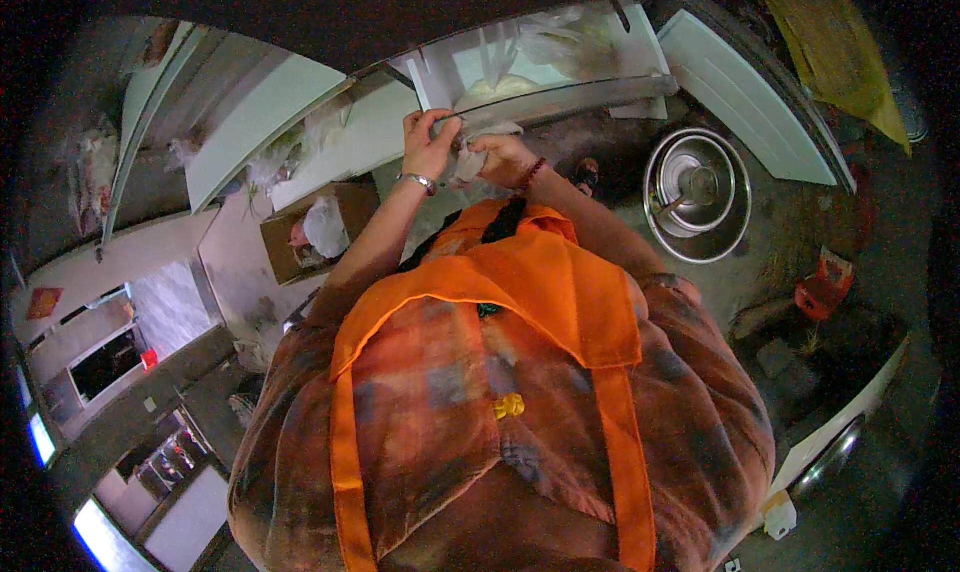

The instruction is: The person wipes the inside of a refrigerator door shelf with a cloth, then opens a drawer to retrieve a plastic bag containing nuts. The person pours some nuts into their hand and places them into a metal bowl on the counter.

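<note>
My right hand (504, 159) grips a crumpled whitish cloth (471, 161), its fingers curled into the folds. A dark red beaded bracelet circles that wrist. My left hand (426, 150), with a metal watch or bracelet on the wrist, has its fingers at the left end of a grey front rail (570, 98); whether they grip it I cannot tell. Behind this rail is an open white-walled compartment (461, 69) of a cabinet or refrigerator. Clear plastic bags (562, 43) and a pale bagged item (501, 87) lie inside.
An open white door panel (750, 99) angles out at the right. Nested metal basins (697, 189) stand on the floor. At left are a cardboard box (360, 212) containing a white plastic bag (325, 225), and another pale panel (270, 114). A red container (821, 287) lies farther right.
</note>
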Demonstrator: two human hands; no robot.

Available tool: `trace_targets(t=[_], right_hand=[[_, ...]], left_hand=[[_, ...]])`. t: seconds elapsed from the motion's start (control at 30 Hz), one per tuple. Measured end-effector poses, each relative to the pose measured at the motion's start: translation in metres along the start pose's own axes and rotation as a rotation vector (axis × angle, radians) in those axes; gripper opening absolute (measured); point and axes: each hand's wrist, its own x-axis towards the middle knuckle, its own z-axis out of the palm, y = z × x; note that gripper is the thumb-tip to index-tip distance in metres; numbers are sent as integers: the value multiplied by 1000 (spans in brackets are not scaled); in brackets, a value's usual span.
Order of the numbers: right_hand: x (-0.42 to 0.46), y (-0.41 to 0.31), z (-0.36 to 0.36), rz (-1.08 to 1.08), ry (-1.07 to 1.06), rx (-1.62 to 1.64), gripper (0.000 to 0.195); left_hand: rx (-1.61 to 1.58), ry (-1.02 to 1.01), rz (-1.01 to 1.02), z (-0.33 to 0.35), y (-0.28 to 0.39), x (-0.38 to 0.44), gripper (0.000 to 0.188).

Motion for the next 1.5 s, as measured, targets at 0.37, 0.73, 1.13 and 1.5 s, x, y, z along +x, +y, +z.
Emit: trace_targets(t=[0.37, 0.73, 1.13, 1.5], right_hand=[[-93, -71, 15, -422, 392, 387, 22], [-96, -70, -27, -401, 271, 402, 18], [-117, -101, -1, -363, 213, 373, 36], [-135, -136, -38, -476, 455, 96, 27]], left_hand=[[-20, -68, -5, -12, -9, -6, 31], [11, -79, 88, -7, -13, 4, 32], [4, -23, 20, -9, -15, -6, 32], [-31, -21, -122, -6, -16, -12, 37]])
